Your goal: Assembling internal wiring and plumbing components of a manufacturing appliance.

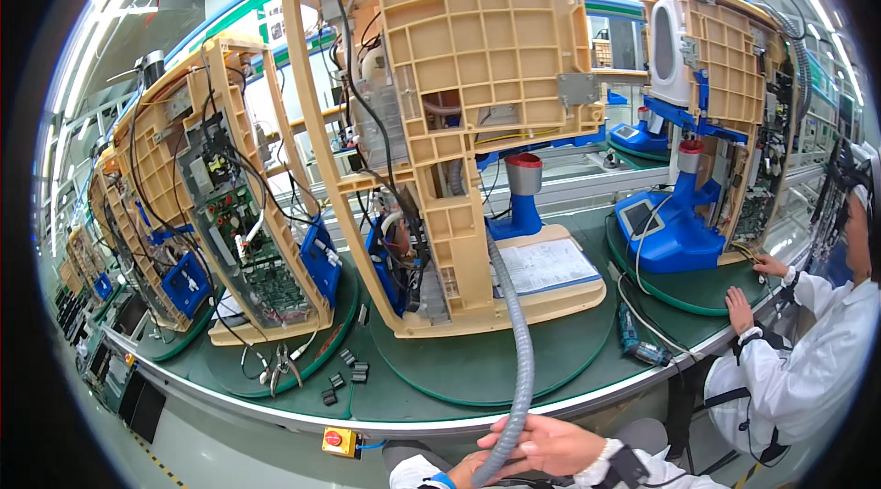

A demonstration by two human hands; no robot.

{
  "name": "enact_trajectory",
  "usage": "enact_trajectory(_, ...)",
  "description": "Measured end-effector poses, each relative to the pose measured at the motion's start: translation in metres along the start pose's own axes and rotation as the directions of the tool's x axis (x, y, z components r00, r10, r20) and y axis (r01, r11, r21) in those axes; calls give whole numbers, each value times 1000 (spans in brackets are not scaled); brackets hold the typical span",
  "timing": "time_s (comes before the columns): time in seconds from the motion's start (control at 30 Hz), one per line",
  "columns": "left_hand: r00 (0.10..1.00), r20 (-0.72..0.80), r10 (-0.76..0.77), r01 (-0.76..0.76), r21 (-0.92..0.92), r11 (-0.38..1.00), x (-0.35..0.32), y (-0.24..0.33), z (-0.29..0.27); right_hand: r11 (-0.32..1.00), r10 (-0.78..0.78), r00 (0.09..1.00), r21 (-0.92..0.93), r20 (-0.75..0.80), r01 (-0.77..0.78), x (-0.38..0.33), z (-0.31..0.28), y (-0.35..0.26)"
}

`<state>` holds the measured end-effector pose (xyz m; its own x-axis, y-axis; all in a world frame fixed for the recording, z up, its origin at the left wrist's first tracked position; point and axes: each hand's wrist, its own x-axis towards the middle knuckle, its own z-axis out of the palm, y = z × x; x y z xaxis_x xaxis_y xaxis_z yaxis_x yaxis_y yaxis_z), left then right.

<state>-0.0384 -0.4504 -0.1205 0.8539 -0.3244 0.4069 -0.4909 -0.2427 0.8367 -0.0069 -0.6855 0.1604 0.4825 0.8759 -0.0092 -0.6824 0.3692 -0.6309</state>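
A grey corrugated hose runs down from the open beige-framed machine in front of me and curves over the table's edge. My right hand holds its lower stretch, with fingers passing behind it to the left. Lower down, my left hand is closed around the hose near its end; the picture's lower edge cuts off part of this hand. The machine stands on a round green turntable. Its base carries a printed sheet, below a blue post with a grey, red-rimmed cup.
Similar machines stand left and right. Pliers and several small black pieces lie front left. A teal power tool lies right. A co-worker in white reaches toward the right machine. A red-yellow switch hangs below the edge.
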Motion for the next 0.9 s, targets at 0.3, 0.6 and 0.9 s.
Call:
enact_trajectory(0.3, 984, 24, -179, 169, 219, 961, -3, -5, -8, 775, -615, 789, 193, 10, 602, -83, 15, -59)
enact_trajectory(0.6, 955, -110, -276, 286, 89, 954, 23, 101, -83, 469, -850, 211, -876, -483, -117, -140, -134, -14)
enact_trajectory(0.9, 958, 235, -162, 130, 149, 980, 118, 187, -56, 104, -276, 892, -933, -359, -344, -66, 2, 14)
